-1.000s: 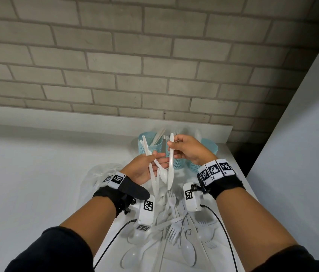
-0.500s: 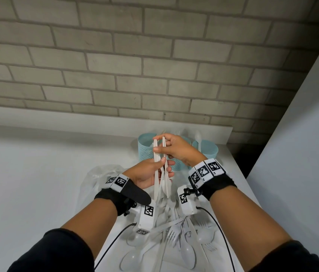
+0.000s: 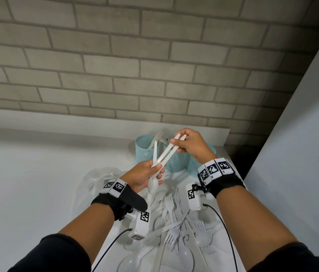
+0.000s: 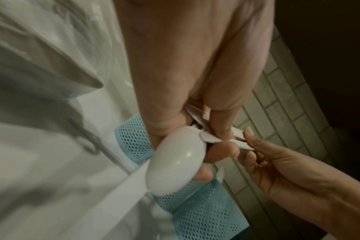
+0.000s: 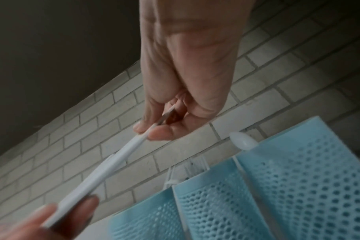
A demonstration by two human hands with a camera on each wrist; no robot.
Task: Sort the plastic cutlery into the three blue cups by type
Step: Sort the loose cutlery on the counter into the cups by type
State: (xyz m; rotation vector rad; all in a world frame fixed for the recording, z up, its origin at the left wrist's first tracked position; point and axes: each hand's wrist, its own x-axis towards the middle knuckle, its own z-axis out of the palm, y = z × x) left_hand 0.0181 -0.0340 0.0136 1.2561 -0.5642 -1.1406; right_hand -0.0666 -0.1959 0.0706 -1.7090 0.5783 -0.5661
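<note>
Cutlery is what you've got fanned out between both hands right now, mid frame in the head view, just in front of the three blue cups (image 3: 174,154). Going left to right: your left hand (image 3: 145,176) has its fingers curled round the lower ends of the bundle, a spoon (image 3: 152,184) with its bowl hanging down below your fingers, and one piece (image 3: 155,152) standing up on its own. Your right hand (image 3: 191,145) pinches the top ends of two long white pieces (image 3: 169,152), probably knives, slanting up to the right.

What's different from a second ago: those pieces were upright and close together between your hands, and now they're tilted and splayed out, with your right hand higher and further right, up over the cups. So I'd guess you're peeling off one type to drop it in.

The loose pile (image 3: 176,222) of forks and spoons at lower centre looks untouched, so plenty left to sort.
</note>
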